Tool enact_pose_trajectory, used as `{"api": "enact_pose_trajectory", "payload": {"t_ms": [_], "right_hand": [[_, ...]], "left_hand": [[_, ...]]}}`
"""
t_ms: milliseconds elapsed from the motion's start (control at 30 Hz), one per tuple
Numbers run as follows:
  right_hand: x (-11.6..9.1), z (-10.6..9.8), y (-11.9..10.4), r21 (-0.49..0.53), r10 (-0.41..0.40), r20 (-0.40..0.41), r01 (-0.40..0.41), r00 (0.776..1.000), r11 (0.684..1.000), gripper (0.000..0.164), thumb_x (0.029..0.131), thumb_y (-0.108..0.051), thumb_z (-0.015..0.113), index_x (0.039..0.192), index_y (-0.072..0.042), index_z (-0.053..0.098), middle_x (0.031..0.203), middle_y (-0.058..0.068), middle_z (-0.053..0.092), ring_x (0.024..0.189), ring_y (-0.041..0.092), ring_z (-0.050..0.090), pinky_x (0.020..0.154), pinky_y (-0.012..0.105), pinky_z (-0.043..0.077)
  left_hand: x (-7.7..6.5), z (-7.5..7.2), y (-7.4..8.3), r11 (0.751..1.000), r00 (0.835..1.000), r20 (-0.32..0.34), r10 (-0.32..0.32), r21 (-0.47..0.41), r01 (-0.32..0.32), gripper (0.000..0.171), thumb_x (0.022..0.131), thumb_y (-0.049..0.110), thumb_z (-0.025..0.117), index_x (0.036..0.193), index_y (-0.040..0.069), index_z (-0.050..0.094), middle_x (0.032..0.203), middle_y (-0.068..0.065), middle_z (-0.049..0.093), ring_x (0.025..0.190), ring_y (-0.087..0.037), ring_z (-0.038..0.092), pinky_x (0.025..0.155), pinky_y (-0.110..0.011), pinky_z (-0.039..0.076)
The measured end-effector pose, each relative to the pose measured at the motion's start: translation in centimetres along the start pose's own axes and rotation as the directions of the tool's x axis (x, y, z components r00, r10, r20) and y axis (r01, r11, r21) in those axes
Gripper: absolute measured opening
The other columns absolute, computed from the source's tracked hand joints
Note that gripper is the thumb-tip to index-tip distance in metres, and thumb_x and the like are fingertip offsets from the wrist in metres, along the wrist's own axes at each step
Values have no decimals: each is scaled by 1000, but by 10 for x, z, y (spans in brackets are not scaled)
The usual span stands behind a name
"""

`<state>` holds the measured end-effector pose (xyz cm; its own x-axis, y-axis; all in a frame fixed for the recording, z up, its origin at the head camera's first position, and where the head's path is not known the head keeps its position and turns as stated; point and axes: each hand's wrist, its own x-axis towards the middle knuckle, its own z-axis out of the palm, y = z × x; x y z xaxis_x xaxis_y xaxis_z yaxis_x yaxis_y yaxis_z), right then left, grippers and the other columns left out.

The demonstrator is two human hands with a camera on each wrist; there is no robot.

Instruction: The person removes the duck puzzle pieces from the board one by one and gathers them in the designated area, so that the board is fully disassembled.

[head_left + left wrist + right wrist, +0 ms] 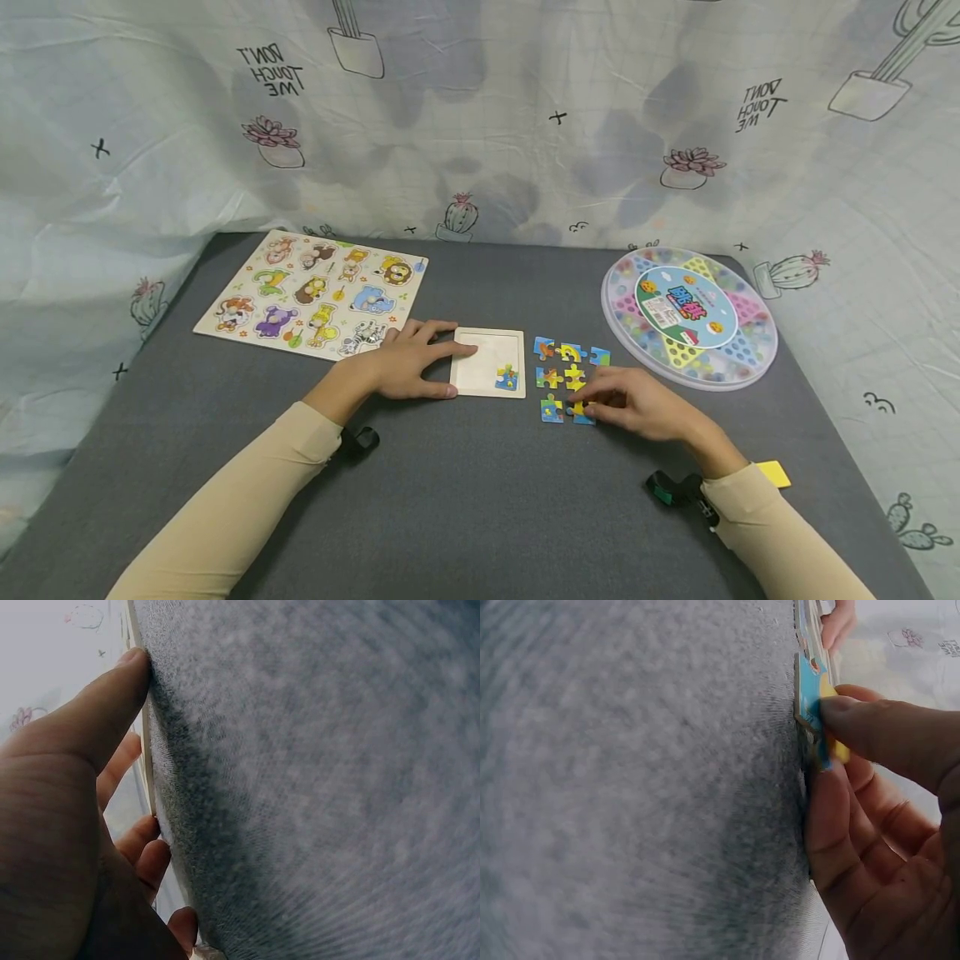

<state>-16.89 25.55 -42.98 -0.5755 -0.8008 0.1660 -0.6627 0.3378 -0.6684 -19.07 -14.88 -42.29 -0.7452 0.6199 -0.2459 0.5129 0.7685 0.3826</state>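
Observation:
My left hand (408, 367) lies with spread fingers at the left side of a small square wooden puzzle tray (480, 371), index fingertip over its surface and thumb at its near left corner. Inside the tray, at the near right corner, sits one blue-and-yellow jigsaw piece (506, 377). My right hand (637, 402) pinches another blue-and-yellow jigsaw piece (810, 694) between thumb and fingers, close over the table. That piece is at the near right of several loose pieces (549, 377) laid in rows right of the tray. The fingers partly cover it.
A wooden animal board (337, 292) lies at the back left. At the back right is a round game box (690, 321) with a star pattern. Something flat and yellow (774, 474) shows beside my right sleeve. A patterned curtain (525, 125) hangs behind the grey table (465, 500).

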Motion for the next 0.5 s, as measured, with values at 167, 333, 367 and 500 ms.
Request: {"api": "enact_pose_trajectory", "payload": {"t_ms": [167,333,367,500], "right_hand": [[0,2,0,-25,18,-1,-18,1000,1000,27,95,0,71,118,-12,77,106,-3,70,77,3,54,66,23,49],[0,2,-1,-35,53,4,-53,999,998,26,94,-1,72,117,-13,76,107,-3,70,79,4,58,67,24,51],[1,2,-1,-36,60,5,-60,998,998,26,94,-1,72,118,-12,76,107,-3,71,80,4,59,68,24,52],[7,-1,-4,-30,83,26,-82,996,996,24,95,-4,73,118,-11,74,107,-3,72,83,6,63,71,26,54]], "left_hand": [[1,1,0,1000,1000,-3,8,-10,-8,68,97,60,62,158,43,38,171,-5,17,147,-37,25,103,-62,29],[1,0,1,1000,1000,0,10,-9,-10,68,97,60,62,159,42,38,171,-5,17,147,-37,25,104,-63,29],[0,-1,2,1000,1000,0,9,-8,-9,68,97,59,62,159,42,38,171,-5,17,147,-37,25,104,-63,29],[-1,-1,3,1000,1000,4,-5,2,5,68,97,59,62,158,43,37,171,-5,16,146,-36,25,100,-58,30]]}}
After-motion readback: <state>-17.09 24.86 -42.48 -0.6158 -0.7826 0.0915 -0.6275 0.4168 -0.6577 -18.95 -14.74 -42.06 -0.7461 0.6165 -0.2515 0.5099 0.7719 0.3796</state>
